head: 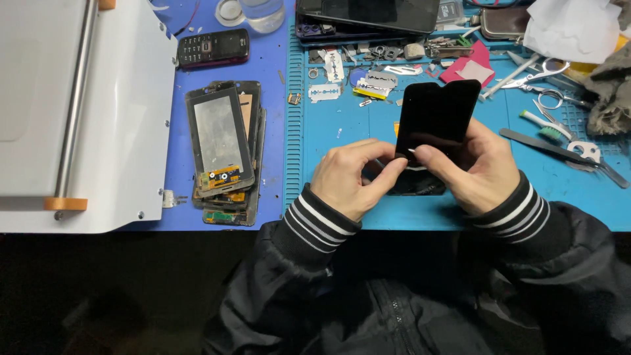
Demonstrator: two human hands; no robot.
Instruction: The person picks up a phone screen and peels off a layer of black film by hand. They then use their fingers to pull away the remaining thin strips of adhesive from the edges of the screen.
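Note:
A black phone screen panel (437, 115) stands tilted above the blue work mat (342, 141). My right hand (483, 167) grips it from the lower right, thumb across its bottom edge. My left hand (351, 177) pinches the panel's lower left corner with thumb and forefinger. Under both hands lies a dark phone part (414, 187), mostly hidden. Both wrists wear black sleeves with striped cuffs.
A stack of broken phone screens (223, 151) lies left of the mat, beside a white machine (85, 112). A dark keypad phone (213, 48) sits behind it. Razor blades (325, 92), scissors (539, 72), tweezers, a toothbrush (542, 123) and crumpled tissue (572, 26) crowd the back and right.

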